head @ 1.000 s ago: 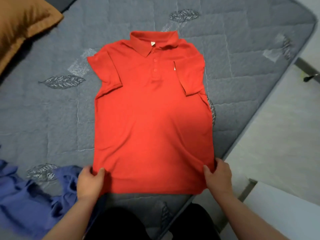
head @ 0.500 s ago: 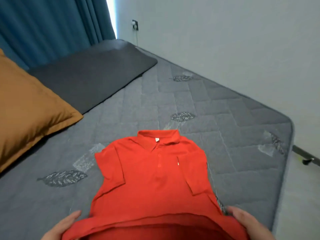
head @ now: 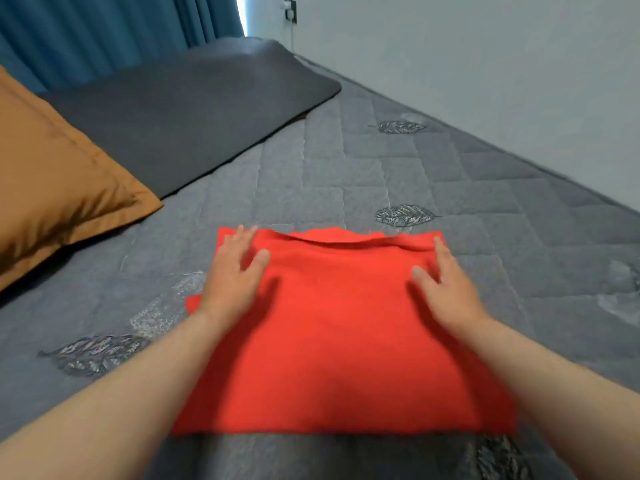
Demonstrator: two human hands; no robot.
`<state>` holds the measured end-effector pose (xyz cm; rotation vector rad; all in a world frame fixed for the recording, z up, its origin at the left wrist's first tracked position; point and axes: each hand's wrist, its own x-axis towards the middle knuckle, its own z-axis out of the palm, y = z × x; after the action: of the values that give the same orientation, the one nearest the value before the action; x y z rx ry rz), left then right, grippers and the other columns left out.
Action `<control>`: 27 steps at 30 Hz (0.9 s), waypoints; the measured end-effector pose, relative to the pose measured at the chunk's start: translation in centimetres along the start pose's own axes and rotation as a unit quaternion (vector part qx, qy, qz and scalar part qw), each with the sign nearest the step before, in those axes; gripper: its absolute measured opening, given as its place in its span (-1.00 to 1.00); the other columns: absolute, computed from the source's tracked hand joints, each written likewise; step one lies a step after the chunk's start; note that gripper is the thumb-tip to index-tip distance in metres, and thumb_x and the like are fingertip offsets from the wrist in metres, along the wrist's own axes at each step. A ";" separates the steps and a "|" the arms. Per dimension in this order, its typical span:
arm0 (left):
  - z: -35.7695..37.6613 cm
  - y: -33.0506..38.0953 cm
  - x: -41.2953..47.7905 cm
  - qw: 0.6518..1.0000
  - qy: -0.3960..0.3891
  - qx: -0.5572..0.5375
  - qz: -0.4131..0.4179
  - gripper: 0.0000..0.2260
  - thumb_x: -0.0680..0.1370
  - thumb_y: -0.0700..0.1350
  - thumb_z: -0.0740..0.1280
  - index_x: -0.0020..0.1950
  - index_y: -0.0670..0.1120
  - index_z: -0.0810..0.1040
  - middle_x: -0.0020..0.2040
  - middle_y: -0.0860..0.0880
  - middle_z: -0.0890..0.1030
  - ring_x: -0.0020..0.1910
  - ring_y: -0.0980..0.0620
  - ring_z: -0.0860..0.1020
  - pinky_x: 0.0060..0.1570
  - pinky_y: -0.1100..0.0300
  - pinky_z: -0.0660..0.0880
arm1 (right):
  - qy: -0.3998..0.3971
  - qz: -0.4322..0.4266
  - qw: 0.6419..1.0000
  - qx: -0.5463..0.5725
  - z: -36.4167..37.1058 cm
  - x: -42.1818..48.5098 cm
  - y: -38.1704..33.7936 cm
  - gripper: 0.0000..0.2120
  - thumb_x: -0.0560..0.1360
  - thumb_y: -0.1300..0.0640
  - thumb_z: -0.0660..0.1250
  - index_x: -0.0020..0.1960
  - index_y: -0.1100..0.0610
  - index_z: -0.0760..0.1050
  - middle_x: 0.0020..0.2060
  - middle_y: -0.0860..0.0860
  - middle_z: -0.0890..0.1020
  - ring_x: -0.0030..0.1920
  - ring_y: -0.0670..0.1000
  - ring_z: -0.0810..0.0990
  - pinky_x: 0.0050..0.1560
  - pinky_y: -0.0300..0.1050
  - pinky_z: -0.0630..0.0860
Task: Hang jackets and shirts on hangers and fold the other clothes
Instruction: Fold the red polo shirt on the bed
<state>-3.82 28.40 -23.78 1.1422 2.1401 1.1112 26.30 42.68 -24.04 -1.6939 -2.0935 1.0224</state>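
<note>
Lying folded now, red shirt (head: 339, 327) under hands (head: 232, 282).

Grey quilted bed (head: 346, 174), folded red shirt (head: 339, 341), orange pillow (head: 59, 188), dark mat (head: 187, 112)

Single head cam, wide-angle, close above the bed (head: 398, 174), pitched forward and down along it. Both forearms enter from the bottom edge. Far end: wall (head: 485, 57) at right, curtain (head: 104, 32) top left. No second view, so no overlap.
</note>
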 end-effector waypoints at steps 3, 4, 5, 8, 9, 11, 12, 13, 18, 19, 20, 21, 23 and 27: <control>2.9 -3.8 -3.7 0.915 -0.111 0.368 0.119 -0.32 0.49 0.30 0.00 0.55 0.03 0.20 0.56 -0.05 0.16 0.55 -0.05 0.10 0.51 -0.06 -0.04 | -0.030 -0.154 0.925 -0.345 5.0 -3.9 3.7 -0.30 0.50 -0.30 -0.01 0.57 -0.01 0.09 0.55 0.11 0.14 0.55 0.10 0.11 0.52 0.16 0.02; 3.4 -4.8 -4.2 0.898 -0.110 0.409 0.117 -0.32 0.48 0.31 0.01 0.54 0.03 0.22 0.55 -0.07 0.19 0.55 -0.06 0.13 0.50 -0.09 -0.01 | -0.025 -0.159 0.919 -0.359 5.7 -4.4 4.2 -0.30 0.49 -0.29 0.00 0.55 0.00 0.16 0.53 0.12 0.20 0.54 0.12 0.15 0.51 0.17 0.04; 3.8 -5.4 -4.2 0.892 -0.103 0.425 0.113 -0.34 0.49 0.29 0.05 0.53 0.02 0.24 0.54 -0.07 0.22 0.54 -0.06 0.16 0.49 -0.10 0.02 | -0.011 -0.159 0.921 -0.355 6.2 -4.0 4.9 -0.31 0.48 -0.28 0.03 0.53 0.01 0.21 0.52 0.13 0.24 0.52 0.13 0.20 0.49 0.17 0.07; 4.1 -5.6 -3.6 0.890 -0.086 0.433 0.120 -0.36 0.49 0.26 0.10 0.52 0.01 0.28 0.53 -0.07 0.25 0.52 -0.06 0.20 0.47 -0.10 0.07 | 0.020 -0.172 0.918 -0.356 6.3 -3.2 5.3 -0.34 0.47 -0.22 0.10 0.50 0.04 0.29 0.49 0.14 0.29 0.50 0.14 0.26 0.47 0.18 0.12; 4.1 -5.6 -3.5 0.891 -0.089 0.428 0.120 -0.36 0.48 0.25 0.11 0.52 0.00 0.29 0.53 -0.08 0.25 0.52 -0.06 0.21 0.47 -0.10 0.08 | 0.016 -0.171 0.920 -0.351 6.2 -3.2 5.2 -0.34 0.46 -0.21 0.11 0.50 0.05 0.30 0.49 0.14 0.30 0.49 0.14 0.26 0.46 0.18 0.13; 4.0 -5.5 -3.3 0.894 -0.106 0.422 0.107 -0.36 0.47 0.23 0.13 0.50 -0.02 0.32 0.52 -0.09 0.27 0.50 -0.08 0.24 0.46 -0.10 0.10 | 0.003 -0.164 0.924 -0.346 6.2 -3.2 4.9 -0.34 0.45 -0.20 0.13 0.49 0.05 0.31 0.49 0.13 0.30 0.49 0.13 0.26 0.46 0.18 0.14; 4.0 -5.5 -3.2 0.893 -0.112 0.422 0.105 -0.36 0.46 0.22 0.14 0.49 -0.03 0.34 0.52 -0.10 0.28 0.50 -0.08 0.26 0.45 -0.11 0.11 | 0.000 -0.163 0.924 -0.345 6.2 -3.2 4.8 -0.34 0.45 -0.20 0.14 0.49 0.04 0.31 0.49 0.13 0.30 0.49 0.13 0.26 0.46 0.18 0.14; 4.1 -5.7 -3.1 0.892 -0.114 0.425 0.109 -0.36 0.46 0.21 0.15 0.49 -0.04 0.35 0.51 -0.11 0.29 0.49 -0.08 0.27 0.45 -0.11 0.12 | 0.000 -0.163 0.924 -0.345 6.2 -3.1 4.9 -0.34 0.44 -0.19 0.15 0.49 0.04 0.32 0.49 0.13 0.30 0.49 0.13 0.26 0.46 0.17 0.14; 4.1 -5.8 -2.9 0.890 -0.114 0.426 0.114 -0.36 0.44 0.19 0.16 0.47 -0.06 0.37 0.50 -0.12 0.30 0.48 -0.10 0.29 0.43 -0.13 0.14 | 0.004 -0.169 0.929 -0.328 6.1 -2.9 4.9 -0.34 0.42 -0.18 0.17 0.47 0.05 0.33 0.48 0.12 0.32 0.49 0.13 0.27 0.45 0.18 0.15; 4.1 -5.7 -2.9 0.890 -0.116 0.426 0.116 -0.36 0.44 0.19 0.16 0.47 -0.06 0.38 0.50 -0.13 0.31 0.47 -0.11 0.29 0.43 -0.13 0.14 | 0.005 -0.169 0.932 -0.320 6.1 -3.0 4.9 -0.34 0.42 -0.17 0.18 0.47 0.04 0.33 0.48 0.12 0.32 0.49 0.12 0.27 0.45 0.18 0.15; 4.2 -5.7 -2.9 0.890 -0.115 0.425 0.119 -0.36 0.44 0.19 0.16 0.46 -0.06 0.38 0.49 -0.13 0.32 0.47 -0.11 0.30 0.43 -0.13 0.14 | 0.008 -0.172 0.935 -0.311 6.0 -3.0 4.9 -0.34 0.42 -0.17 0.18 0.47 0.04 0.34 0.48 0.12 0.32 0.49 0.12 0.27 0.45 0.18 0.16; 4.2 -5.8 -2.9 0.890 -0.113 0.425 0.122 -0.37 0.44 0.19 0.15 0.47 -0.06 0.38 0.49 -0.13 0.32 0.47 -0.11 0.30 0.43 -0.13 0.15 | 0.017 -0.176 0.936 -0.305 6.1 -3.0 4.9 -0.35 0.42 -0.16 0.18 0.47 0.04 0.35 0.48 0.12 0.33 0.48 0.12 0.28 0.44 0.18 0.16; 4.3 -5.9 -3.0 0.889 -0.106 0.427 0.123 -0.37 0.45 0.19 0.14 0.47 -0.05 0.37 0.50 -0.12 0.32 0.47 -0.11 0.30 0.43 -0.12 0.15 | 0.037 -0.183 0.937 -0.296 6.0 -3.1 4.9 -0.37 0.42 -0.14 0.19 0.45 0.06 0.38 0.46 0.12 0.36 0.47 0.12 0.30 0.44 0.17 0.17; 4.1 -5.6 -3.3 0.898 -0.087 0.415 0.117 -0.40 0.48 0.17 0.09 0.46 -0.05 0.38 0.49 -0.12 0.33 0.48 -0.09 0.30 0.44 -0.09 0.14 | 0.079 -0.183 0.945 -0.259 5.7 -3.9 5.0 -0.44 0.43 -0.07 0.18 0.37 0.14 0.47 0.40 0.18 0.43 0.41 0.16 0.40 0.44 0.15 0.20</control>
<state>-1.71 25.55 -30.59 1.8099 2.4201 0.0951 27.72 37.43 -30.51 -1.4276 -2.5765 0.2268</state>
